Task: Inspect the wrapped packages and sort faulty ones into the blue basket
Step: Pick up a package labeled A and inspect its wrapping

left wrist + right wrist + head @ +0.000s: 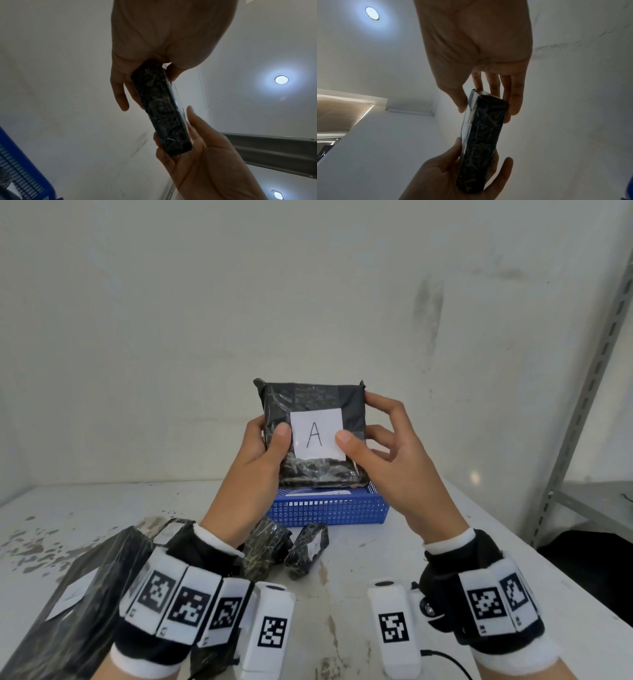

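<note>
I hold a black wrapped package [315,405] upright above the table, its white label marked "A" facing me. My left hand [263,446] grips its left edge, thumb on the front. On the other side my right hand [373,440] holds the right edge, thumb on the label and fingers behind. In the wrist views the package [161,109] [482,139] shows edge-on between both hands. Directly below and behind the package stands the blue basket [329,510], with something white-labelled inside.
Two small black packages [267,546] [308,549] lie on the white table [411,559] in front of the basket. A long black package [89,583] lies at the left. A grey metal shelf upright [589,392] stands at the right.
</note>
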A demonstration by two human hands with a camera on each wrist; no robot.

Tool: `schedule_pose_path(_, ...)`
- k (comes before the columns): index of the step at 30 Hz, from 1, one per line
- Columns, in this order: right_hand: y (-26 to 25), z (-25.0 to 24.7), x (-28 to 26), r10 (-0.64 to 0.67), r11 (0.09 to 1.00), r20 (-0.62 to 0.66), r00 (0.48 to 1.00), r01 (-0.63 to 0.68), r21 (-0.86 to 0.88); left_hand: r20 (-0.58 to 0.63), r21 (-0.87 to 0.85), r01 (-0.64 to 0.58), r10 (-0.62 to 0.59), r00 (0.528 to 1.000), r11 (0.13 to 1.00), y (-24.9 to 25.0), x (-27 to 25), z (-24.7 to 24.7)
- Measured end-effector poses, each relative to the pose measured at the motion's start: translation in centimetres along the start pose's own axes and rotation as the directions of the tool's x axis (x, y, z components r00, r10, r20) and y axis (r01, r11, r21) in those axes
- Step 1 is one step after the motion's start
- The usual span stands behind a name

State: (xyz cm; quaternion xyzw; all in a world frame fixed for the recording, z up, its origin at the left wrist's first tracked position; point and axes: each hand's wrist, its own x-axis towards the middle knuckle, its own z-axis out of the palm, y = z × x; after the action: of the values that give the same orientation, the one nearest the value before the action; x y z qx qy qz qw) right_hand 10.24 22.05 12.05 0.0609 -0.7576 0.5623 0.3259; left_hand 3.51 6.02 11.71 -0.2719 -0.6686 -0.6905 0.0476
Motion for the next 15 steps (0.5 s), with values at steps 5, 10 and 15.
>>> schedule_pose_path(5,-0.10,-0.20,0.20,-0.001,1.000,0.004,1.000,0.001,0.029,0.024,0.023,0.022,-0.023,0.999,0.999,0.00,0.20,-0.18)
schedule_pose_path(10,0.03,0.31,0.13,-0.036,0.997,0.019,0.999,0.037,-0.069,0.024,0.022,0.037,-0.037,0.999,0.999,0.14,0.31,-0.03)
schedule_pose_path(15,-0.43,0.40,0.12,-0.016,1.000,0.023,1.000,0.016,-0.011,-0.013,-0.007,0.021,-0.021,1.000,1.000,0.20,0.09,0.10)
